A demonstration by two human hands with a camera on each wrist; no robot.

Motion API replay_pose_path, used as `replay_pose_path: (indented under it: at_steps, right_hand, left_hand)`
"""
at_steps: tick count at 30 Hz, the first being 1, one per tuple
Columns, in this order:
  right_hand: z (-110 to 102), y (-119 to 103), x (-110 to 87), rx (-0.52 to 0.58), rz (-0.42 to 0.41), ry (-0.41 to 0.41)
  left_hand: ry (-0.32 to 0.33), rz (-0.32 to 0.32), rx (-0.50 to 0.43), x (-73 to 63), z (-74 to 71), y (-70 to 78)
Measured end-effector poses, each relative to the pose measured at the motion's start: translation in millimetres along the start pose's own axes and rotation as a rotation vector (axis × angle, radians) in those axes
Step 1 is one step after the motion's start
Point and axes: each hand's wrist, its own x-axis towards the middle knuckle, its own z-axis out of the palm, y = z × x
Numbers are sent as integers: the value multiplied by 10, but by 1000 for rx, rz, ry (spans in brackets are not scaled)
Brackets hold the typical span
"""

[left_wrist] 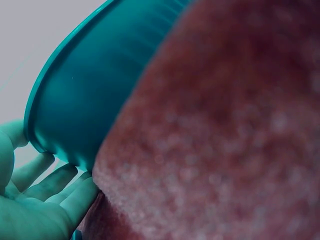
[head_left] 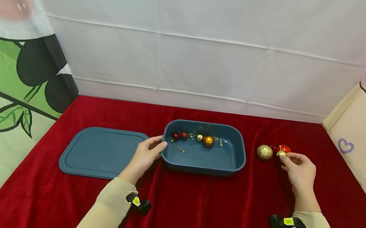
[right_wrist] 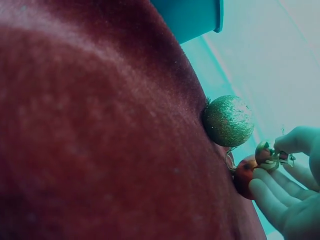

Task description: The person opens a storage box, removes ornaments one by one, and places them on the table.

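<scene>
The head view looks forward and down on the blue box [head_left: 202,160]; the wrist views (tilted, I notice) sit low, left close to it, right farther, both sharing its outside.

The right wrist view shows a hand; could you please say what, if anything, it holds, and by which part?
The right hand pinches a small gold ball between thumb and fingers, apparently near its cap.

Soft, even light brightens the head view's white backdrop [head_left: 208,66], while dimmer, teal-tinted wrist views render the nearby red cloth [left_wrist: 215,125] blurred, apparently out of focus.
</scene>
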Motion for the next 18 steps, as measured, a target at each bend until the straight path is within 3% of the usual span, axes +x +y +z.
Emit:
replay_pose_path:
  at_steps: [18]
  right_hand:
    - [47,106,-5,-55,20,-69]
  left_hand:
    - [10,5,13,-20,7,13]
